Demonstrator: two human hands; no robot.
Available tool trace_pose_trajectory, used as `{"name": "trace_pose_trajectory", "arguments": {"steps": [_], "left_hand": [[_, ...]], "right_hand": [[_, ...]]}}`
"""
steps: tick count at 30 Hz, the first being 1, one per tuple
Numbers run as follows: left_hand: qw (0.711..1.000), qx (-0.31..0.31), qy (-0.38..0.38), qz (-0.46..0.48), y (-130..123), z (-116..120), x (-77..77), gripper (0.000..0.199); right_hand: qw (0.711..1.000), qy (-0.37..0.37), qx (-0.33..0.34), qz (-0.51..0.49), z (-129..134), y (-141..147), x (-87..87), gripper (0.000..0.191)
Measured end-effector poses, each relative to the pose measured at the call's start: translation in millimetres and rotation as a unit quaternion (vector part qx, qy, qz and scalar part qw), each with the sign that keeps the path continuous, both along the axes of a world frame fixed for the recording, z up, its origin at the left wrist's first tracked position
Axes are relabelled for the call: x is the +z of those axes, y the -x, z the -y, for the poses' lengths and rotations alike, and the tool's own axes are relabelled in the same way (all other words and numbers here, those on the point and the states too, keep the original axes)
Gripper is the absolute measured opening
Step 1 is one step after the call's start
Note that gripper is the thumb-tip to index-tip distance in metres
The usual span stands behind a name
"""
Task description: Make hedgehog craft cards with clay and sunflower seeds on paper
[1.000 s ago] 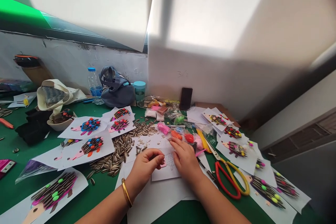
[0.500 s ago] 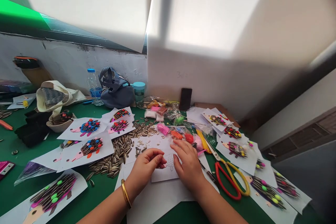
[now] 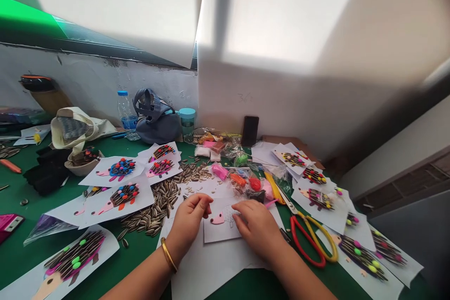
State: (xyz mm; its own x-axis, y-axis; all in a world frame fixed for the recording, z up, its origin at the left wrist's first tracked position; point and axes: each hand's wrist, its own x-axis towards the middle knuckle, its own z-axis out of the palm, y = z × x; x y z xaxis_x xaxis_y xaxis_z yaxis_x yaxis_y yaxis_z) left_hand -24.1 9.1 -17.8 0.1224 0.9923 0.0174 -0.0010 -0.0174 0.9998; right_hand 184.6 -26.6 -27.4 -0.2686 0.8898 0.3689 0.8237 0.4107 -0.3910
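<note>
A small white card [image 3: 218,233] lies on larger white sheets, with a drawn hedgehog outline and a pink clay face [image 3: 218,218] with dark dots at its left. My left hand [image 3: 191,213], a gold bangle on its wrist, is held above the card's left edge; its thumb and index finger are pinched, and what they hold, if anything, is too small to make out. My right hand [image 3: 255,225] is over the card's right part, fingers apart and slightly curled, covering some of the drawing. Bags of coloured clay [image 3: 238,179] lie just behind the hands.
Striped sunflower seeds [image 3: 151,215] are heaped left of the sheets. Red and yellow scissors [image 3: 309,239] lie at the right. Finished hedgehog cards [image 3: 121,176] flank both sides. A bottle [image 3: 127,117], a blue bag [image 3: 156,124] and a phone [image 3: 250,131] stand along the wall.
My left hand has moved slightly left and up, uncovering the pink face on the card. The fingers of my right hand have drawn back and down a little.
</note>
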Motion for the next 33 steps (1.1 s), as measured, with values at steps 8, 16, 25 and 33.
{"name": "trace_pose_trajectory", "arguments": {"steps": [8, 16, 25, 33], "left_hand": [[0.993, 0.101, 0.006, 0.052, 8.2, -22.0, -9.0, 0.048], [0.991, 0.131, -0.034, 0.009, 14.0, -31.0, -21.5, 0.042], [0.990, 0.127, -0.060, -0.027, 13.0, -28.4, -19.2, 0.041], [0.995, 0.057, -0.077, -0.039, 1.0, -15.8, -17.0, 0.034]], "right_hand": [[0.997, 0.020, 0.044, 0.055, 6.5, 12.3, -12.9, 0.033], [0.995, 0.048, 0.075, 0.048, -2.8, 22.7, -18.4, 0.041], [0.996, -0.002, -0.079, 0.042, -23.3, 3.8, -16.6, 0.028], [0.994, 0.026, -0.082, 0.065, -37.0, 2.2, -28.3, 0.049]]}}
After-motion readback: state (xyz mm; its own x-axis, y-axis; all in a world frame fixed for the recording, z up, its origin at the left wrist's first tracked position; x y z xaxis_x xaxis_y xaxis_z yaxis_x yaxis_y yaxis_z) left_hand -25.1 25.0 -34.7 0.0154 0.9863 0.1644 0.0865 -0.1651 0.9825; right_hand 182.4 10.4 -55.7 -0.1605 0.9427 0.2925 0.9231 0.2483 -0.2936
